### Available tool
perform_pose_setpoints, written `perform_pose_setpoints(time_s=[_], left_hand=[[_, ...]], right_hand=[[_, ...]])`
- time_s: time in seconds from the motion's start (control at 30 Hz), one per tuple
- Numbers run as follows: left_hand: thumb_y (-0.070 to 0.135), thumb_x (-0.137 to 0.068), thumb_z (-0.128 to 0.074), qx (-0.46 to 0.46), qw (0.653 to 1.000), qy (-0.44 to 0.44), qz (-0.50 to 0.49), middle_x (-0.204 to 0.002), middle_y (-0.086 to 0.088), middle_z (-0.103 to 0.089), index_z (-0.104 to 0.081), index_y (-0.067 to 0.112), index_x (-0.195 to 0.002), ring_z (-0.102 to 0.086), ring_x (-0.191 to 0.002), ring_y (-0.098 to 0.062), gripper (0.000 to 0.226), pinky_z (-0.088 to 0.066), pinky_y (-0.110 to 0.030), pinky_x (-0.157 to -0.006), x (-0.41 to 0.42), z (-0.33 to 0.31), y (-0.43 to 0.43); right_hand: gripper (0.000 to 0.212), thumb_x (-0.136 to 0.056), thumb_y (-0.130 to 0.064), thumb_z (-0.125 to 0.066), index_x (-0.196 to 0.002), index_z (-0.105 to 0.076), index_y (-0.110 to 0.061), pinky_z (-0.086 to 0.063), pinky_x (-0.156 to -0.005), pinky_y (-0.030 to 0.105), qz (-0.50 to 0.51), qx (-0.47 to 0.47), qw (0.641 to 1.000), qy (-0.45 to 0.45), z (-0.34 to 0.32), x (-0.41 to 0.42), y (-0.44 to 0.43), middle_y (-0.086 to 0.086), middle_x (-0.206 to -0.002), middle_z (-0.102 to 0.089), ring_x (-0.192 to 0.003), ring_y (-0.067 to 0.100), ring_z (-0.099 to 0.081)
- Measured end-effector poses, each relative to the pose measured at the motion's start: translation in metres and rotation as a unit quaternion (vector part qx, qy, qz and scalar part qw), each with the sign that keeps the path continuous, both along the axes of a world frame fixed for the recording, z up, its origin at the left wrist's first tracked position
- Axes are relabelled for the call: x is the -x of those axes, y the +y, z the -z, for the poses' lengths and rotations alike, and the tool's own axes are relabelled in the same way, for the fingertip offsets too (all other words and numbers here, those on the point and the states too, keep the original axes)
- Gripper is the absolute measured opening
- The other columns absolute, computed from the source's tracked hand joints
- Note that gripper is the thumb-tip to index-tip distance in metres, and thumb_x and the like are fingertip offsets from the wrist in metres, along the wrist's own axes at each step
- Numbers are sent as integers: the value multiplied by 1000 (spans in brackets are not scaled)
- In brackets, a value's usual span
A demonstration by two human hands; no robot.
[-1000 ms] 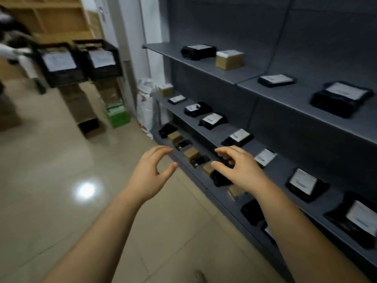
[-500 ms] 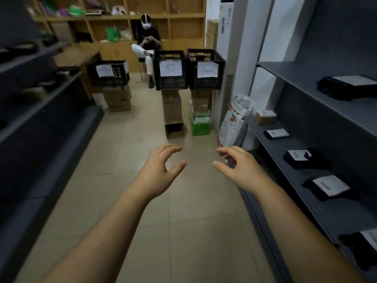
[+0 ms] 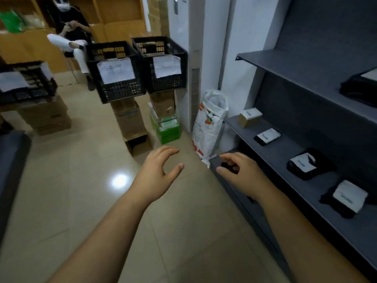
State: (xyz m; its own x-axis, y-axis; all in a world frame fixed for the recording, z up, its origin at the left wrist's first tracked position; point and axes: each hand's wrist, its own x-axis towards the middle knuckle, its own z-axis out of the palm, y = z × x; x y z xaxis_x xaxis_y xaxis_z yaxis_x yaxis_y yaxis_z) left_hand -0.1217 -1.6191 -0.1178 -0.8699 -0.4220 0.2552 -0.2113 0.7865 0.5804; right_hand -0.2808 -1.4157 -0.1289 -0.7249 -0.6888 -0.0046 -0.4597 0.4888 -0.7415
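Left hand (image 3: 157,172) fingers loosely spread, holding nothing, over floor (image 3: 81,180). Right hand (image 3: 242,172) fingers relaxed (also empty) above bottom shelf (image 3: 215,161) corner. White bag (image 3: 210,127) is just beyond the fingertips.

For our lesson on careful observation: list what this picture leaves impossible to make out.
All in the head view:
- Writing on the crate papers: blurred, too small.
- Black packet on the top shelf: cut by the right edge.
- Lowest shelf contents: behind the right hand.
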Motion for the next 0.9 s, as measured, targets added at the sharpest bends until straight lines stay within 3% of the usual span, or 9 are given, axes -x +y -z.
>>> perform_pose_setpoints(time_s=[0.1, 0.3, 0.43, 0.7, 0.9], left_hand=[[39, -90, -63, 8, 998, -18, 68, -128, 10, -53, -58, 22, -128, -43, -123, -6, 42, -28, -18, -101, 73, 10, -33], [32, -91, -65, -8, 977, -60, 202, -127, 7, -56, -60, 19, -125, -49, -119, -9, 37, -28, -12, -97, 218, 75, -68], [35, -91, -62, -30, 959, -115, 257, -131, 5, -55, -59, 18, -127, -51, -120, -13, 40, -38, -21, -97, 313, 139, -85], [30, -89, -67, -31, 929, -186, 319, -122, -3, -61, -63, 12, -121, -56, -112, -20, 38, -37, -22, -92, 464, 248, -128], [31, -92, -62, -38, 900, -207, 381, -132, -1, -54, -56, 14, -130, -50, -120, -18, 42, -36, -22, -94, 545, 346, -146]], right_hand=[[39, -87, -40, -68, -124, -62, -28, -50, -96, 36, 74, -11, 997, -19, 13, 42, -8, -9, -119, -55, -107, 10, -56], [46, -91, -44, -64, -132, -58, -26, -46, -97, 29, 204, -43, 977, -52, 77, 129, -11, -12, -122, -51, -111, 8, -52], [49, -90, -46, -63, -133, -57, -24, -43, -104, 31, 264, -49, 960, -82, 140, 184, -25, -8, -126, -53, -118, 10, -50], [47, -93, -43, -62, -133, -57, -20, -36, -92, 19, 352, -59, 920, -160, 244, 276, -74, -11, -119, -51, -110, 5, -48], [47, -93, -42, -62, -133, -57, -20, -33, -86, 14, 418, -61, 889, -177, 337, 328, -113, -10, -114, -51, -105, 3, -48]])
